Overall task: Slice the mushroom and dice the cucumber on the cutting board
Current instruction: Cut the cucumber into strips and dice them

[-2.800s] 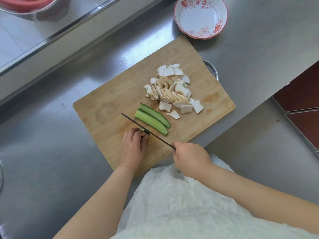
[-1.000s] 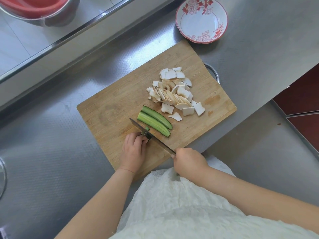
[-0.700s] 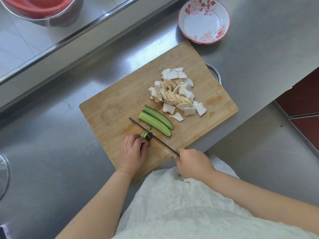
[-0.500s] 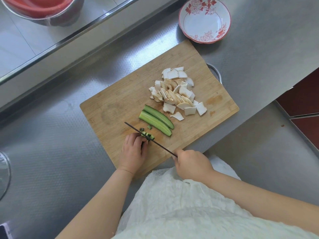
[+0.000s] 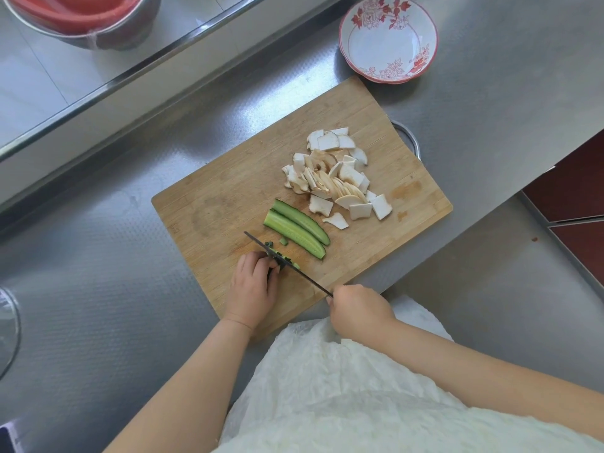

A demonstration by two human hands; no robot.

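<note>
A wooden cutting board [image 5: 228, 197] lies on the steel counter. A pile of sliced mushroom [image 5: 336, 178] sits on its right half. Two long cucumber strips [image 5: 295, 231] lie side by side near the middle. My left hand [image 5: 253, 287] curls its fingers over a short cucumber piece, mostly hidden under them. My right hand [image 5: 358, 310] grips the handle of a dark knife [image 5: 287, 263], whose blade runs against my left fingertips. Small cucumber dice [image 5: 283, 241] lie beside the blade.
A red-and-white floral bowl [image 5: 388, 39] stands beyond the board's far corner. A metal bowl with a red insert [image 5: 88, 24] sits at the top left behind a raised steel ledge. A metal loop handle [image 5: 410, 138] sticks out at the board's right edge.
The knife has kept chopping up and down against my left fingers. Small cucumber bits have appeared by the blade, and my left hand has edged back along the piece.
</note>
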